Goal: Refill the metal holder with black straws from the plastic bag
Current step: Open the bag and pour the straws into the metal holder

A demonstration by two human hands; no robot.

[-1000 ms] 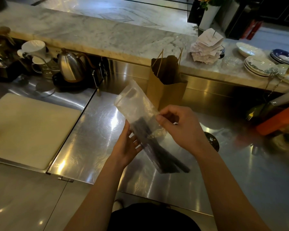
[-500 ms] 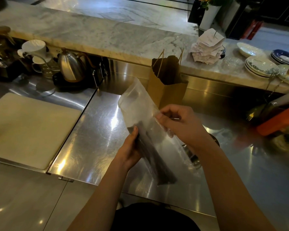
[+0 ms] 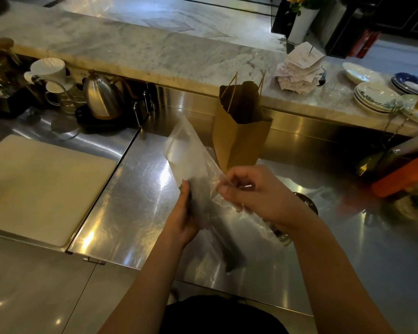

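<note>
A clear plastic bag (image 3: 188, 153) with a bundle of black straws (image 3: 229, 251) in its lower end is held upright above the steel counter (image 3: 130, 194). My left hand (image 3: 182, 220) grips the bag's middle from the left, around the straws. My right hand (image 3: 258, 196) pinches the bag's right edge a little higher. The metal holder (image 3: 308, 204) lies on the counter behind my right wrist, mostly hidden; only its dark rim shows.
A brown paper bag (image 3: 239, 138) stands just behind the plastic bag. A white cutting board (image 3: 41, 186) lies at the left, a kettle (image 3: 101, 97) and cups at the back left. Plates (image 3: 376, 95) and paper slips sit on the marble ledge; an orange object (image 3: 405, 177) is at right.
The bag has swung more upright, its lower end with the straws drawn in toward me. My left hand slid up its left side to grip the straws; my right hand shifted slightly right.
</note>
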